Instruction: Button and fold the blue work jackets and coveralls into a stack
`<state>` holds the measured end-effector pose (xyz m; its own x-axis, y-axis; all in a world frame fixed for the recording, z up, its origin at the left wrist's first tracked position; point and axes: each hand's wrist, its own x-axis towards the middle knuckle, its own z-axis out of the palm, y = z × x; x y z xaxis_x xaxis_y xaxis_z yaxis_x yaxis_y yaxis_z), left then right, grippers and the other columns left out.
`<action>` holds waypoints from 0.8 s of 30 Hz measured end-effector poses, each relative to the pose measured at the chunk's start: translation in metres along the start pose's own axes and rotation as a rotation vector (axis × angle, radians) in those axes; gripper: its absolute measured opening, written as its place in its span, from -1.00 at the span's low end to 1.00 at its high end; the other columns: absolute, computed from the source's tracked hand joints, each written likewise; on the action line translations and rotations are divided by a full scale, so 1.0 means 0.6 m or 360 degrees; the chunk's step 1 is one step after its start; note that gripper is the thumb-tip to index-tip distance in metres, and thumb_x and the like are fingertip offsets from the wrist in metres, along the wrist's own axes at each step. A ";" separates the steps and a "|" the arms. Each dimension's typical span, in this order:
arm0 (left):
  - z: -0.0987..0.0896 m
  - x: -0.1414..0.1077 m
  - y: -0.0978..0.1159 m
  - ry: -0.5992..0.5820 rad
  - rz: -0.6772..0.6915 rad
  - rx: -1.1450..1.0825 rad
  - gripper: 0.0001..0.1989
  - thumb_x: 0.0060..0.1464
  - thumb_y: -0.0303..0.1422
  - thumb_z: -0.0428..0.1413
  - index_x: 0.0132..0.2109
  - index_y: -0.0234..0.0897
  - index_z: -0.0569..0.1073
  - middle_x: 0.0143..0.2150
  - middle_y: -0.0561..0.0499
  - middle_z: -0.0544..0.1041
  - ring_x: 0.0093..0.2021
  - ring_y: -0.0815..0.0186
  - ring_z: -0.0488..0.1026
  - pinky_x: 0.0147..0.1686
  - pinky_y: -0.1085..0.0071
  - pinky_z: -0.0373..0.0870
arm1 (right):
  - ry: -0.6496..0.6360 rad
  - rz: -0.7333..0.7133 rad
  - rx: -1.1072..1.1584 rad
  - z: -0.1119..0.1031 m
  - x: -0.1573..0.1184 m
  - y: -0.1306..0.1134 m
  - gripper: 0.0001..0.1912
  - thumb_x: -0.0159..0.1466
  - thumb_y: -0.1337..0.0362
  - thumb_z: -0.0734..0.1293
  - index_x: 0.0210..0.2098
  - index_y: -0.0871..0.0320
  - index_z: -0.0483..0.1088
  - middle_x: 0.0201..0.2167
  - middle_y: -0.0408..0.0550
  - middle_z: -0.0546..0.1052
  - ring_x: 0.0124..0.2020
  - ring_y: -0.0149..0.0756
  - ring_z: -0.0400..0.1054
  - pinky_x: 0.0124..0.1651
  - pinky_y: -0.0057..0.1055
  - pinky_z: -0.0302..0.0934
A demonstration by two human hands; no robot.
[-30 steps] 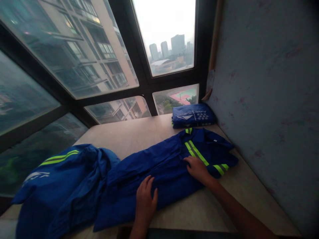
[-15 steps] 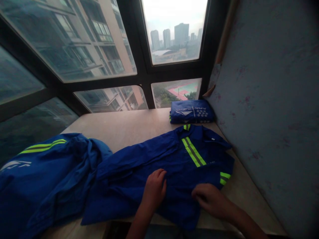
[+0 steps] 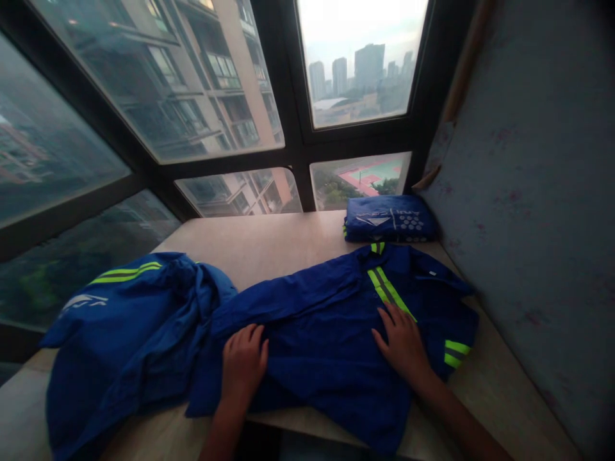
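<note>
A blue work jacket (image 3: pixel 317 346) with yellow-green and grey reflective stripes lies spread on the pale ledge, its collar toward the right. My left hand (image 3: pixel 244 358) rests on the jacket's lower left part, fingers out over the cloth. Farther right, my right hand (image 3: pixel 401 342) lies flat on the chest, fingers spread and touching the end of the reflective stripe (image 3: pixel 387 288). Neither hand grips the fabric. One sleeve stretches along the far side of the jacket.
To the left a second blue jacket (image 3: pixel 129 339) lies rumpled, touching the spread one. A folded blue garment (image 3: pixel 389 219) with white print sits at the back right. Dark-framed windows (image 3: pixel 293 144) stand behind; a patterned wall (image 3: pixel 528 211) borders the right.
My left hand has moved left across the jacket. My right hand has moved up onto the chest and its curled fingers have spread. The view has shifted somewhat left.
</note>
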<state>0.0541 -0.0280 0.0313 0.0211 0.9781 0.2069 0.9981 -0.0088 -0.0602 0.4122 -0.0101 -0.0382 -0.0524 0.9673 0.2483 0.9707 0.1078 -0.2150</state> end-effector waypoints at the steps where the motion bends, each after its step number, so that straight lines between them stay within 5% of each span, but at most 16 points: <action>1: 0.000 0.002 -0.026 0.0052 0.0010 0.0056 -0.65 0.23 -0.36 0.00 0.09 -0.36 0.48 0.10 -0.26 0.50 0.10 0.02 0.42 0.11 0.06 0.31 | 0.0060 0.0021 -0.0034 -0.005 -0.004 0.012 -0.53 0.35 0.15 0.18 0.18 0.22 0.33 0.26 0.20 0.30 0.29 0.03 0.10 0.30 0.01 -0.03; 4: 0.004 0.012 -0.073 0.0183 0.0152 0.0173 -0.51 0.17 -0.28 0.09 0.22 -0.30 0.39 0.30 -0.29 0.30 0.30 -0.10 0.21 0.23 -0.07 0.14 | 0.0265 0.0231 -0.0213 -0.026 -0.025 0.048 -0.50 0.37 0.12 0.17 0.23 0.21 0.26 0.33 0.26 0.19 0.33 0.15 0.03 0.29 0.15 -0.09; 7: 0.018 0.039 -0.077 0.0099 0.0302 0.0158 -0.31 0.05 -0.19 0.21 0.32 -0.20 0.27 0.43 -0.25 0.10 0.39 -0.16 0.04 0.30 -0.16 -0.04 | 0.0338 0.0602 -0.0330 -0.036 -0.042 0.076 -0.26 0.32 -0.04 0.21 0.31 0.36 0.11 0.31 0.48 0.14 0.25 0.34 0.11 0.16 0.20 0.06; 11: 0.041 0.086 -0.033 -0.0243 0.0221 -0.0028 -0.30 0.15 -0.20 0.13 0.37 -0.30 0.16 0.32 -0.30 0.29 0.17 -0.03 0.36 0.12 0.10 0.30 | 0.0107 0.0737 -0.0155 -0.021 -0.035 0.084 -0.25 0.33 0.03 0.20 0.33 0.42 0.05 0.08 0.42 0.40 0.01 0.20 0.37 -0.08 -0.04 0.28; 16: 0.032 0.096 0.055 -0.0502 0.0086 -0.0398 -0.37 0.06 -0.56 0.06 0.30 -0.26 0.29 0.13 -0.20 0.48 -0.02 0.12 0.52 -0.05 0.30 0.40 | 0.0053 0.0414 0.0139 -0.010 -0.001 0.061 -0.52 0.31 0.29 0.16 0.21 0.24 0.29 0.01 0.17 0.48 -0.13 -0.08 0.46 -0.20 -0.25 0.34; 20: 0.012 0.050 0.080 -0.0495 -0.0164 -0.1278 -0.63 0.14 -0.31 0.08 0.10 -0.18 0.49 0.04 -0.10 0.58 0.04 0.09 0.51 0.05 0.25 0.37 | 0.0534 -0.0135 0.0200 -0.070 0.043 0.031 -0.57 0.30 0.38 0.20 0.14 0.08 0.38 -0.06 0.03 0.50 -0.10 -0.16 0.43 -0.09 -0.26 0.34; 24: 0.010 -0.018 0.069 -0.0298 -0.0795 -0.2096 -0.53 -0.01 -0.09 0.20 0.00 -0.27 0.56 0.02 -0.13 0.60 0.10 0.02 0.48 0.16 0.15 0.33 | 0.1029 -0.0686 0.0223 -0.167 0.138 -0.017 -0.61 0.30 0.41 0.28 0.10 0.05 0.43 -0.13 0.01 0.50 -0.13 -0.21 0.38 0.01 -0.27 0.29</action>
<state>0.0947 -0.0375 0.0208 -0.2479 0.9476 -0.2013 0.2236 0.2582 0.9399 0.4214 0.0458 0.0790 -0.2285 0.5127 0.8276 0.8551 0.5121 -0.0811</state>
